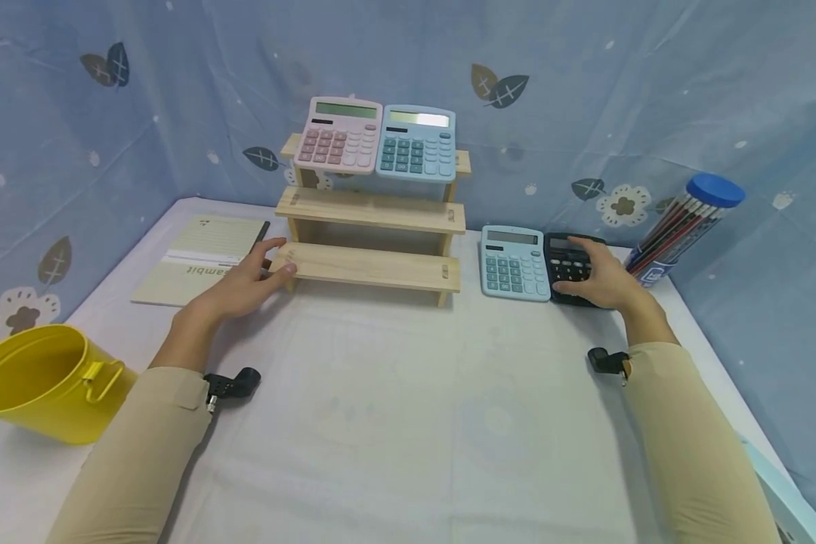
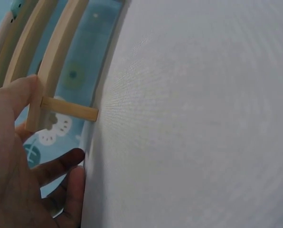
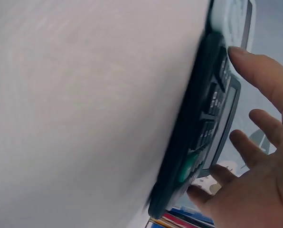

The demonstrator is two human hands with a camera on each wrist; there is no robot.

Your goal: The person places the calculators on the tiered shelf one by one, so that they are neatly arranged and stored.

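Right hand [image 1: 601, 276] hovers spread over the black calculator [image 1: 570, 266], long axis 12-to-6, gripping nothing; left hand [image 1: 248, 281], open, touches the rack [image 1: 370, 266].

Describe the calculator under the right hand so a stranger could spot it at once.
Find the wooden step shelf on the white table. To its right two calculators lie side by side; the black calculator is under the right hand, between the light blue calculator and the pencil tube.

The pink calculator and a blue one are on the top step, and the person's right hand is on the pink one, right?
No. The head view shows the right hand on the black calculator down on the table.
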